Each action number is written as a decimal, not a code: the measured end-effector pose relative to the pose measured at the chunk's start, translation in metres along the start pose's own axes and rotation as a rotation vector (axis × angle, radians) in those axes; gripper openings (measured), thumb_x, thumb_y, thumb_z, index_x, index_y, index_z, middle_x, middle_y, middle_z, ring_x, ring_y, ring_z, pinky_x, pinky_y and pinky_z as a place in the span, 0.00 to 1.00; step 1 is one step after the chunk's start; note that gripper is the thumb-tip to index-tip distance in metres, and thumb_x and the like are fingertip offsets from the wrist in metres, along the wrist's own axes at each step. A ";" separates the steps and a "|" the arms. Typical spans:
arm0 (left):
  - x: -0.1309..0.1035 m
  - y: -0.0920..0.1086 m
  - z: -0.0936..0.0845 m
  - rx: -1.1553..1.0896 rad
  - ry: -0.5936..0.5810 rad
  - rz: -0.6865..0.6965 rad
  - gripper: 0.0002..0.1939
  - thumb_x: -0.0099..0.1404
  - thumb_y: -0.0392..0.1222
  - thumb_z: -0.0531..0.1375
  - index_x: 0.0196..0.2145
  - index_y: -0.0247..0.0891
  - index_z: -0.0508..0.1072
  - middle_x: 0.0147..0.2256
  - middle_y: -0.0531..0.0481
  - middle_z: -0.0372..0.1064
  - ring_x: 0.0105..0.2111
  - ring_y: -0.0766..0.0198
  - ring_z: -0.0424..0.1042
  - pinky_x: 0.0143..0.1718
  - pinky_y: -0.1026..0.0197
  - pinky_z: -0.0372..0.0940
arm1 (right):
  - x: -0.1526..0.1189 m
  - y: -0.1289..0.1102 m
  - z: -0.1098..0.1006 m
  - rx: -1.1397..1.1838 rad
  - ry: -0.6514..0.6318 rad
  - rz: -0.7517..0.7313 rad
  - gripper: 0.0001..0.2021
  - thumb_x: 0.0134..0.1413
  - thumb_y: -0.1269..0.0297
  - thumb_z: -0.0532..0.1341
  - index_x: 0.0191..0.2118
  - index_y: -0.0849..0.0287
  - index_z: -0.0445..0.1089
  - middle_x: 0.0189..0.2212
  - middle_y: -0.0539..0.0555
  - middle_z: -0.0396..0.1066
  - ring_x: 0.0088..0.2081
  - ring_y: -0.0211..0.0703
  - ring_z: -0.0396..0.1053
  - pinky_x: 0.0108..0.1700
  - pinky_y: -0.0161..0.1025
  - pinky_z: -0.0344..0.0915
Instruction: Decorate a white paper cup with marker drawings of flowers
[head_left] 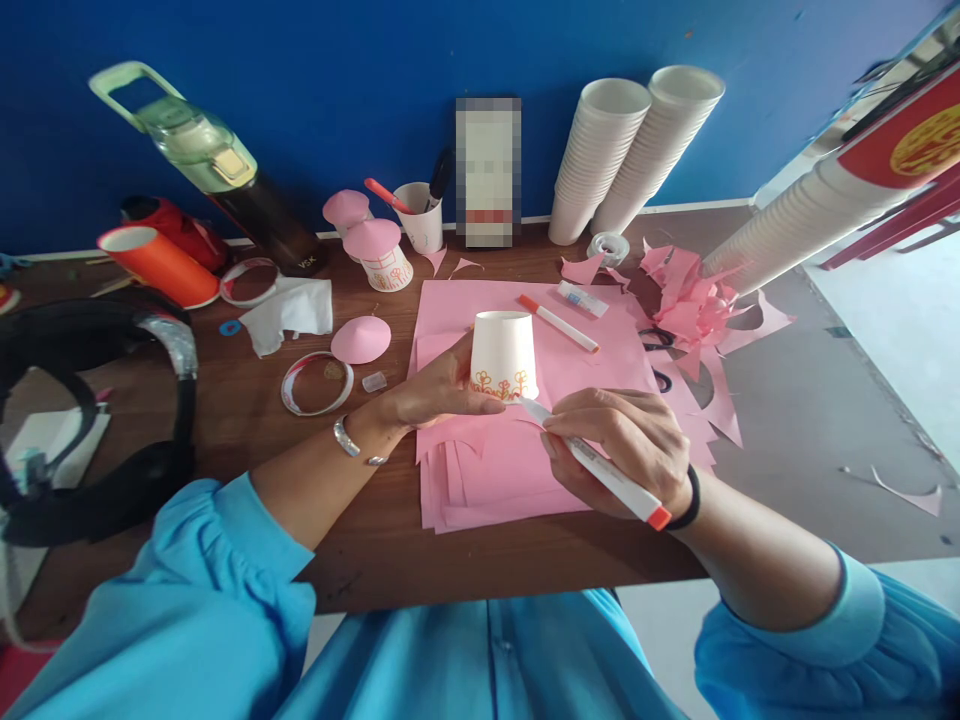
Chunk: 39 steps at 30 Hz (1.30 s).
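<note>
Uneven daylight-like light, dimmer left; washed-out glare on tabletop [810, 400] right of right hand [619, 445]. Soft shadows. Wide-angle stretch toward edges. Pixelated block [488, 172] beyond hands. Slight overall softness.

A white paper cup [502, 352], its wider end turned down, is held nearly upright by the left hand [459, 388] over stacked pink paper [517, 465], and its lower band is decorated with small flowers drawn in orange outline. A slim white marker [600, 465] with an orange rear end is gripped at a slant by the right hand [619, 440], its pale tip brought close to the cup's lower edge.
</note>
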<state>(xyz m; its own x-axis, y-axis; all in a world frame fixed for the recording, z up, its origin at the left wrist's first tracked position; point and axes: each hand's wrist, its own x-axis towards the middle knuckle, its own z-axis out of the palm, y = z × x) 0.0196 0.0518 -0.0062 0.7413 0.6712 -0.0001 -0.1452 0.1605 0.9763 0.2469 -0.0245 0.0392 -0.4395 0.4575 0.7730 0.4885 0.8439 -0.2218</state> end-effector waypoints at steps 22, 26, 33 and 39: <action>0.002 0.002 0.000 -0.082 -0.051 0.063 0.36 0.60 0.51 0.74 0.63 0.42 0.71 0.56 0.38 0.76 0.60 0.41 0.74 0.58 0.42 0.71 | -0.010 0.008 0.002 -0.004 0.053 0.025 0.10 0.70 0.72 0.62 0.54 0.60 0.70 0.39 0.58 0.79 0.38 0.44 0.80 0.34 0.38 0.78; 0.000 0.005 0.000 -0.046 -0.078 0.052 0.32 0.61 0.54 0.73 0.60 0.42 0.74 0.54 0.39 0.78 0.59 0.41 0.76 0.58 0.42 0.72 | -0.014 0.007 0.007 0.007 0.026 0.013 0.10 0.71 0.71 0.61 0.55 0.61 0.69 0.41 0.59 0.79 0.39 0.43 0.80 0.35 0.37 0.78; -0.003 0.009 -0.001 -0.034 -0.114 0.063 0.34 0.57 0.54 0.76 0.58 0.43 0.75 0.57 0.39 0.77 0.58 0.42 0.77 0.60 0.42 0.71 | -0.010 0.005 0.006 0.057 0.009 -0.026 0.09 0.71 0.69 0.61 0.53 0.59 0.70 0.38 0.56 0.79 0.35 0.42 0.80 0.34 0.37 0.78; -0.002 0.005 0.000 -0.029 -0.059 0.053 0.36 0.61 0.48 0.74 0.63 0.41 0.70 0.56 0.37 0.78 0.58 0.42 0.77 0.60 0.41 0.70 | -0.005 -0.001 0.002 0.102 0.008 -0.041 0.06 0.67 0.73 0.61 0.47 0.61 0.69 0.29 0.53 0.77 0.28 0.41 0.76 0.29 0.38 0.75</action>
<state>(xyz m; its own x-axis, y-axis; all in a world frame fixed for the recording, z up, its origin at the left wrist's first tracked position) 0.0173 0.0508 -0.0011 0.7691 0.6359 0.0647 -0.2032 0.1473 0.9680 0.2468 -0.0265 0.0344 -0.4517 0.4202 0.7870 0.3908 0.8862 -0.2489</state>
